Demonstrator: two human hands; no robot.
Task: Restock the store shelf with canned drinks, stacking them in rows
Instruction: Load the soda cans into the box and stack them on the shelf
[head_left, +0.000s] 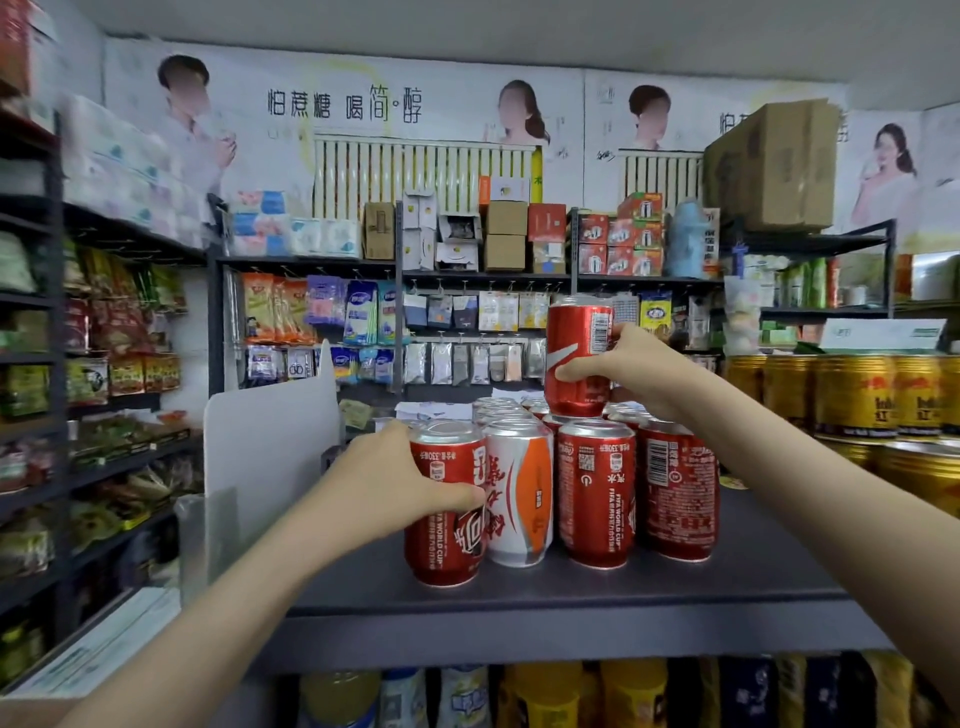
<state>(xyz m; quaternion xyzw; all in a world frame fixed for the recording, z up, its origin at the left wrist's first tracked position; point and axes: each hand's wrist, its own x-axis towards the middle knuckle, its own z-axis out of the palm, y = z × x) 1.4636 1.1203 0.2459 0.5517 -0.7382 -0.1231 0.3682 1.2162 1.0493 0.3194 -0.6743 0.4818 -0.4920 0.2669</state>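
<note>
On the dark grey shelf (727, 597) stand rows of cola cans, several deep. The front row holds a red can (444, 545) at the left, a white and orange can (522, 504), then two more red cans (597, 493) (678, 499). My left hand (384, 483) grips the front-left red can from its left side. My right hand (628, 371) holds another red can (577, 358) upright on top of the cans in a back row.
A white divider panel (270, 462) stands left of the cans. Gold cans (852, 395) fill the shelf to the right. Bottles and packets (545, 696) sit on the shelf below. Snack racks line the left wall, hanging goods and boxes the back.
</note>
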